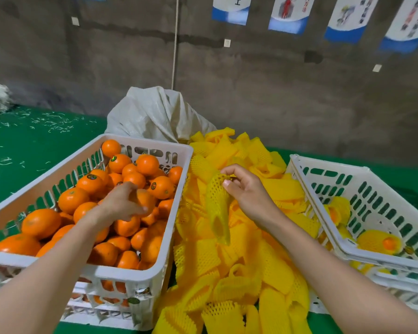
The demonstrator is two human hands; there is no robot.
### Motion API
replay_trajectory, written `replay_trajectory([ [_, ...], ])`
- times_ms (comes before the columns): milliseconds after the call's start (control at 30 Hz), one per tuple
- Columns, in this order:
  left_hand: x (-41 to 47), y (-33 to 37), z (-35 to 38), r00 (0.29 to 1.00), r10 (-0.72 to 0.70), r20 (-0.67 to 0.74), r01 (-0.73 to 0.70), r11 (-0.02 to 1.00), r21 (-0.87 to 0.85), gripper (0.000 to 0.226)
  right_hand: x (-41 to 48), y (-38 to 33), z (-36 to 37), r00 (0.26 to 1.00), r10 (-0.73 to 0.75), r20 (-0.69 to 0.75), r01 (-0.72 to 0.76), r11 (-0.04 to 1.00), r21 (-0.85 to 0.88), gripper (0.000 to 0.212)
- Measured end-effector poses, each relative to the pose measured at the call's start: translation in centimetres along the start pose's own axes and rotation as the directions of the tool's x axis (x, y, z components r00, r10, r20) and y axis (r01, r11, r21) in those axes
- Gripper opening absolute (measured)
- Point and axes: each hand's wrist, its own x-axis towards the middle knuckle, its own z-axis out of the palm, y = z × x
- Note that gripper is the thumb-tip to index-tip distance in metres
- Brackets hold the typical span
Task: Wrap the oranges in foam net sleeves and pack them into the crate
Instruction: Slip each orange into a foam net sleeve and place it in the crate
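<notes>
A: Your left hand [123, 201] is curled round one orange [144, 200], on top of the heap in the white crate [140, 277] beneath it.

B: And your right hand [244, 189] pinches the top of a foam net sleeve [217, 208], which hangs below your fingers (lower end gaping).

A: Under that hand lies the pile of loose sleeves [239, 273].

B: Just to its right stands the packing crate [323, 213], with wrapped oranges [379, 242] inside. Beyond both hands slumps a pale sack [155, 114].
</notes>
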Motion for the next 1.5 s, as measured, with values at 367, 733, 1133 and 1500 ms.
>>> replay_trajectory([
  [367,-5.9,7.8,4.7,0.908,0.318,0.274,0.114,0.441,-0.89,0.061,-3.2,0.5,-1.0,0.982,0.177,0.072,-0.191,0.91,0.368,0.022],
  [733,-8.3,11.8,13.4,0.964,0.142,0.226,0.188,0.241,-0.952,0.054,-6.1,1.5,-3.8,0.96,0.222,0.174,-0.28,0.81,0.515,0.02],
  [1133,-9.4,11.4,15.6,0.972,0.121,0.202,0.156,0.31,-0.938,0.029,-6.3,3.7,-3.5,0.978,0.149,0.147,-0.18,0.959,0.221,0.038],
  [1500,-9.4,9.6,16.0,0.929,0.294,0.226,0.07,0.461,-0.885,0.074,-6.4,5.9,-2.6,0.958,0.16,-0.238,-0.159,0.987,0.023,0.022],
])
